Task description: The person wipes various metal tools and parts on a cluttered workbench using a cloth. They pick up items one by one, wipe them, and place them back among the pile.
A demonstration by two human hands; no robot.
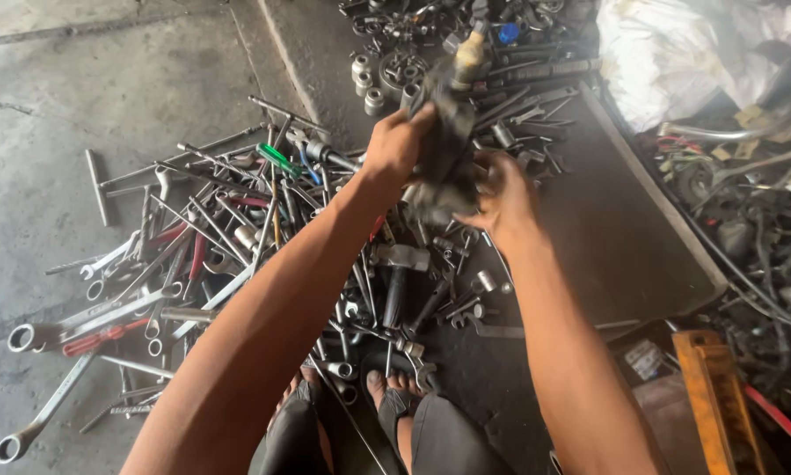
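Clenched around a dark, greasy, crumpled cloth (444,141) wrapped about a metal tool with a pale, cream-coloured cylindrical end (470,50): left hand (397,145) gripping the upper part of the bundle, right hand (501,198) cupping its lower end with fingers spread. Bundle held in the air above the heap, well clear of the ground. Judged soft and limp in the cloth, stiff and fairly heavy in the tool, likely slippery with oil; best held through the cloth, low on the shaft. Below, largest to smallest: dark rubber floor mat (606,237); scattered heap of steel spanners and wrenches (184,255); black-handled hammer (397,277); green-handled screwdriver (281,160); small steel sockets (366,79). Sandalled feet (386,396) at bottom edge.
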